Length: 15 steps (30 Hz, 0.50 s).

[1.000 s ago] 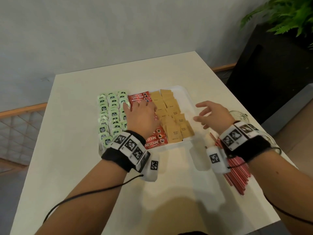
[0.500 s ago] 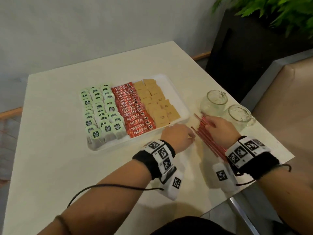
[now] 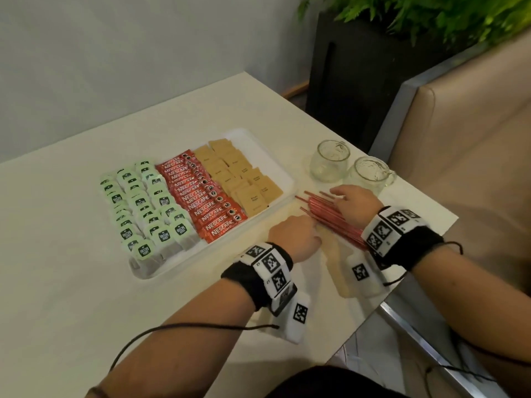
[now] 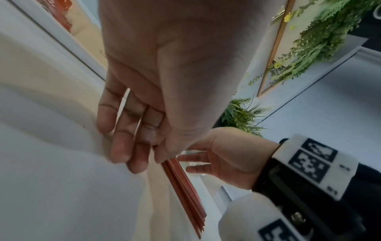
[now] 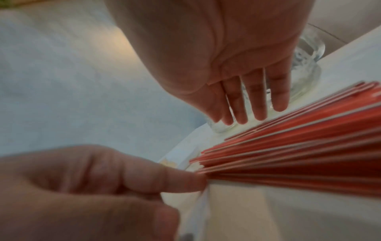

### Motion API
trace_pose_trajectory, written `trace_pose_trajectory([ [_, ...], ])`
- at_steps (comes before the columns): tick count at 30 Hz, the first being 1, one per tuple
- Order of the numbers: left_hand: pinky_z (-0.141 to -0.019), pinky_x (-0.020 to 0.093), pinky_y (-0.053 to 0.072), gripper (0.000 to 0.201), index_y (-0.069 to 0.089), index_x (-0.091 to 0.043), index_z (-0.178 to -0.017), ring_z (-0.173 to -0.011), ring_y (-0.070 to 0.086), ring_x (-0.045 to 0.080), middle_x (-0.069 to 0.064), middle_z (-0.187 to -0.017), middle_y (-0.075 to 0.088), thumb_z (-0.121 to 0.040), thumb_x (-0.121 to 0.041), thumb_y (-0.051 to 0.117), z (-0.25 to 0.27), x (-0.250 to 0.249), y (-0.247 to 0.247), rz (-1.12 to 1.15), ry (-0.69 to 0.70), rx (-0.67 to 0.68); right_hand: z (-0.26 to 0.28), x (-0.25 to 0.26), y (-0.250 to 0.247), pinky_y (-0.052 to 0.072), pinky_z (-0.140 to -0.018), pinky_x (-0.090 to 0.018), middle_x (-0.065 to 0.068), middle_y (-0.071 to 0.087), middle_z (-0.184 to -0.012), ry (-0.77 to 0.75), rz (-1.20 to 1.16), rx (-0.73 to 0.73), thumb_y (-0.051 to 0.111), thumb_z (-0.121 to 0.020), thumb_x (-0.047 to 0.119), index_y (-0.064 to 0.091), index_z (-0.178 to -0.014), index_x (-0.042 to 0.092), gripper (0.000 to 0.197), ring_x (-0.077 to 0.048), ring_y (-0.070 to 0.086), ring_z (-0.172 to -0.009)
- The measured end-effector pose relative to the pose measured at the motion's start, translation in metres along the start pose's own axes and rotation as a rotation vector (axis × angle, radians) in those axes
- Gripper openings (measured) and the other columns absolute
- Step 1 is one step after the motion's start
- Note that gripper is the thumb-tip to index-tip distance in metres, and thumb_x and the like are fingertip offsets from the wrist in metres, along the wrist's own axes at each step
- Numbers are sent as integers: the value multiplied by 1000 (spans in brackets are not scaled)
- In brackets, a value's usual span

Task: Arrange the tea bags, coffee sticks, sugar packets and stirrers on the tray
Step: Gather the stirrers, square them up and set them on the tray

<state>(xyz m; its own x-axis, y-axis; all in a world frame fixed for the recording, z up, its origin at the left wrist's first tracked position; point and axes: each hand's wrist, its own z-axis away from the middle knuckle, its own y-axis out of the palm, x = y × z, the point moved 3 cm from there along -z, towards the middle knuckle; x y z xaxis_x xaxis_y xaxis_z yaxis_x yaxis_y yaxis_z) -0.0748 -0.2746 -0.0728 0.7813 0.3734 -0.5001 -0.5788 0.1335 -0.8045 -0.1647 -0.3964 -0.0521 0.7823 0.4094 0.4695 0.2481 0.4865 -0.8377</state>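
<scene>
Red thin plastic stirrers lie between both hands, long axis diagonal: right hand flat, fingers straight; left hand curled, fingertip touching their ends.

Tray full of packets, red sticks waiting beside it
The white tray is sitting flat on the table, holding three neat groups side by side. The tea bags with green tags are lying in rows on its left part, the red coffee sticks are lying stacked in the middle, and the brown sugar packets are overlapping on the right. The thin red stirrers are lying off the tray, in a loose bundle on the table just beside its right edge, fanning out at the far end
</scene>
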Motion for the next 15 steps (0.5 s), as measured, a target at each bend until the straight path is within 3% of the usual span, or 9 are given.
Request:
trace_pose_trajectory([
  [3,-72,37,58,17,66,-7,-95,-82,71,24,6,-91,75,-89,-12,51,3,5,-2,256,-71,33,5,3,2,44,-92,-32,-11,62,-124,-30,111,54,45,-97,14,65,-123,12,33,-29,58,-112],
  [6,-62,30,56,22,72,-2,-92,-80,72,26,10,-88,76,-88,-9,51,0,2,-7,434,-122,39,9,2,9,50,-73,-31,-11,70,-97,-78,107,73,50,-92,17,74,-98,8,27,-26,63,-86],
  [8,-60,29,53,21,73,-1,-90,-73,67,25,10,-82,74,-87,-12,56,-6,-2,-9,450,-144,32,14,1,13,42,-53,-28,-7,63,-70,-69,51,96,53,-89,20,69,-74,7,25,-21,58,-64],
  [9,-59,28,51,20,72,-1,-91,-71,64,22,9,-77,70,-86,-14,58,-9,-6,-10,431,-141,36,16,1,14,37,-50,-27,-6,60,-65,-62,18,107,53,-89,21,65,-70,6,27,-20,54,-60],
  [10,-59,27,48,18,71,-1,-91,-71,61,21,7,-74,67,-86,-15,61,-12,-9,-11,392,-130,40,17,0,16,37,-51,-28,-8,61,-67,-55,-12,130,53,-89,21,66,-72,4,28,-21,54,-61],
  [12,-63,28,44,16,69,-2,-86,-71,57,20,6,-76,63,-83,-18,66,-18,-15,-12,277,-102,73,16,-4,17,50,-64,-32,-15,69,-85,-60,-79,189,49,-89,15,71,-86,0,27,-27,62,-75],
  [14,-67,28,47,21,68,-8,-83,-74,60,20,5,-82,67,-80,-29,73,-23,-20,-10,147,-91,101,15,-10,15,57,-80,-41,-21,70,-103,-24,-214,249,47,-89,6,71,-101,-3,29,-35,67,-92],
  [15,-71,30,52,31,69,-11,-86,-78,63,20,5,-88,69,-75,-39,76,-25,-22,-9,76,-100,112,16,-14,13,58,-83,-41,-21,68,-108,2,-278,275,48,-91,4,68,-108,-5,28,-37,66,-99],
])
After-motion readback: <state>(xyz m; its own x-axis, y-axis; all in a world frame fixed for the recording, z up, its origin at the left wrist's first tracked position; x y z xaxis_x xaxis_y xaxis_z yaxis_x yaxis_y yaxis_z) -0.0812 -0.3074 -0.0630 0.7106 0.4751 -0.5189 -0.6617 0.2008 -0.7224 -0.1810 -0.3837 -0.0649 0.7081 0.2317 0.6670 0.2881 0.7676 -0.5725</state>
